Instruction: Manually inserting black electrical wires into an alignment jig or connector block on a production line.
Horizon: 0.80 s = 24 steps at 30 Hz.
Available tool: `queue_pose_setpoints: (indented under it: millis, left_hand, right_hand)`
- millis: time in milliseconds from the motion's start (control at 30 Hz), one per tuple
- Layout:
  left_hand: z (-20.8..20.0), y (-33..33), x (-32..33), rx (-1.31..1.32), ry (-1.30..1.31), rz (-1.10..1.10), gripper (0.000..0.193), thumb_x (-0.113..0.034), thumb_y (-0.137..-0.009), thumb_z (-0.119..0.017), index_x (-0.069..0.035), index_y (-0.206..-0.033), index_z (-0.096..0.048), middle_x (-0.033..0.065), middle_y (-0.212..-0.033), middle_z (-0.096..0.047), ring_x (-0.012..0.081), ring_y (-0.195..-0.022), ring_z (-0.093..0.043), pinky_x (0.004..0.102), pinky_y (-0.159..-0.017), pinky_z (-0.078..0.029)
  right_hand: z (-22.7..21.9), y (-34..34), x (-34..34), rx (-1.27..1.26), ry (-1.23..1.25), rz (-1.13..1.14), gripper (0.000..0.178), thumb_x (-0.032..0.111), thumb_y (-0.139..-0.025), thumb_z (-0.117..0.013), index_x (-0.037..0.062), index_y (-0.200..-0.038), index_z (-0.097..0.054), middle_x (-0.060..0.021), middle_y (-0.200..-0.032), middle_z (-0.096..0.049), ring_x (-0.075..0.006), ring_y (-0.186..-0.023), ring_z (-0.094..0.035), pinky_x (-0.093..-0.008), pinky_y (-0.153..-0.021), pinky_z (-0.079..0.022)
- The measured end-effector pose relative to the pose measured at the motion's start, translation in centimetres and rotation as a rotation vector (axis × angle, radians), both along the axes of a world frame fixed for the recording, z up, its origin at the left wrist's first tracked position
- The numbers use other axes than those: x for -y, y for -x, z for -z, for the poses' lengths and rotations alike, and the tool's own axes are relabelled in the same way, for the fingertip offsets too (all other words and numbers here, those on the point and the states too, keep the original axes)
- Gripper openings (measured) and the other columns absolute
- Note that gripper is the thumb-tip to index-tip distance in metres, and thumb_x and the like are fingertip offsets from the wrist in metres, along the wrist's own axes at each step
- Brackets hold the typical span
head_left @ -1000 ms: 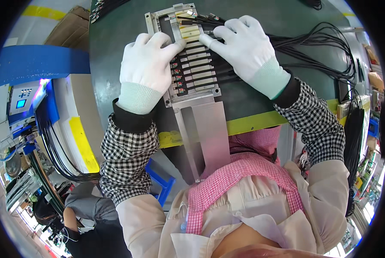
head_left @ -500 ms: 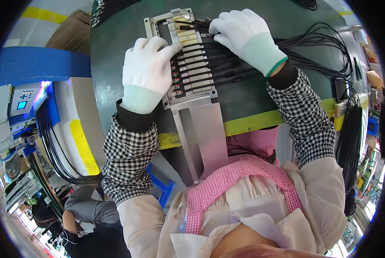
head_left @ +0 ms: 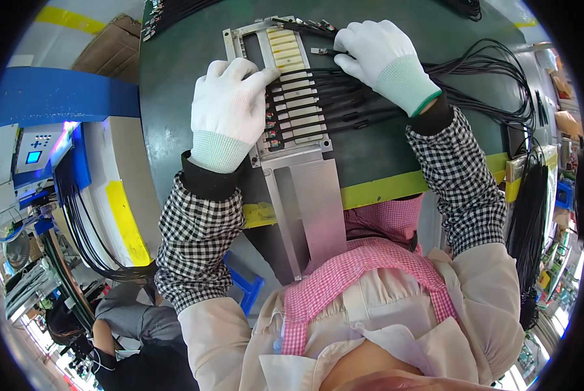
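1. At far left stands a blue and white machine (head_left: 57, 98) with a small lit screen; a cardboard box (head_left: 112, 45) sits behind it.
2. My left grip (head_left: 230, 107), white-gloved, lies over the left side of the metal fixture (head_left: 275, 157), a fingertip touching its slotted middle; I cannot tell whether it pinches anything.
3. The fixture lies on the green bench (head_left: 376, 163), between my two hands, its smooth plate (head_left: 321, 208) reaching over the near edge towards me. Black cables (head_left: 305, 119) cross its lower slots; pale yellow bars (head_left: 284, 49) show above.
4. My right grip (head_left: 386, 62) is clamped, thumb and finger, on a black cable with a silver connector (head_left: 316, 51), beside the fixture's upper right.
5. Farther right, a loose cable bundle (head_left: 491, 64) curves across the bench.
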<state>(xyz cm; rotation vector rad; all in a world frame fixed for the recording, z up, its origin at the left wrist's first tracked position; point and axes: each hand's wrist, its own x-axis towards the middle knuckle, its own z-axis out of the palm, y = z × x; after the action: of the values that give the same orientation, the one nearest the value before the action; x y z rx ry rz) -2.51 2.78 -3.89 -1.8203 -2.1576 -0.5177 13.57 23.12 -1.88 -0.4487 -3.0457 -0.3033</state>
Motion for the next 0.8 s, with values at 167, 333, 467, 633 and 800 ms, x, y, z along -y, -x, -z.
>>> queue_pose_setpoints:
  millis: [167,333,467,633,800]
  left_hand:
    - [-0.1,-0.3,-0.3,0.148,-0.111,0.002,0.016,-0.018,-0.085,-0.066,-0.013,-0.099,-0.071,0.0026,-0.087,-0.06,0.0219,-0.082,-0.054,0.032,-0.076,-0.046]
    - [-0.9,0.1,0.0,0.632,-0.103,-0.036,0.015,-0.023,-0.088,-0.068,-0.009,-0.093,-0.071,0.0022,-0.078,-0.058,0.018,-0.078,-0.052,0.0286,-0.073,-0.044]
    - [-1.6,0.4,0.1,0.841,-0.146,0.004,0.015,-0.021,-0.089,-0.066,-0.007,-0.091,-0.071,0.0015,-0.077,-0.058,0.0154,-0.076,-0.051,0.027,-0.07,-0.042]
    - [-1.8,0.7,0.5,1.094,-0.212,-0.034,0.015,-0.018,-0.088,-0.065,-0.004,-0.091,-0.07,0.0019,-0.078,-0.059,0.0131,-0.072,-0.052,0.0254,-0.067,-0.042]
    - [-1.2,2.0,0.9,0.953,-0.097,-0.083,0.015,-0.016,-0.087,-0.066,-0.002,-0.092,-0.07,0.0035,-0.08,-0.062,0.0121,-0.069,-0.054,0.0241,-0.065,-0.044]
  right_hand:
    - [1.5,0.6,2.2,-0.485,0.259,-0.015,0.018,0.023,-0.081,-0.07,0.0111,-0.093,-0.064,-0.0015,-0.089,-0.066,-0.0218,-0.081,-0.063,-0.034,-0.08,-0.049]
    - [0.6,2.0,3.7,-0.702,0.135,-0.396,0.023,0.022,-0.078,-0.073,0.0114,-0.097,-0.065,-0.0012,-0.087,-0.066,-0.0214,-0.081,-0.062,-0.0325,-0.081,-0.048]
    - [1.5,3.0,4.6,-0.814,0.222,-0.35,0.024,0.021,-0.08,-0.073,0.0099,-0.1,-0.067,-0.0016,-0.086,-0.067,-0.0216,-0.082,-0.061,-0.031,-0.082,-0.048]
    - [0.9,2.5,4.6,-0.611,0.476,-0.277,0.024,0.021,-0.082,-0.072,0.0082,-0.103,-0.07,-0.0025,-0.089,-0.068,-0.0215,-0.084,-0.062,-0.0303,-0.084,-0.047]
    - [0.0,1.6,4.2,-0.549,0.887,-0.074,0.022,0.022,-0.086,-0.07,0.0069,-0.101,-0.072,-0.0033,-0.093,-0.07,-0.0212,-0.084,-0.062,-0.0308,-0.084,-0.047]
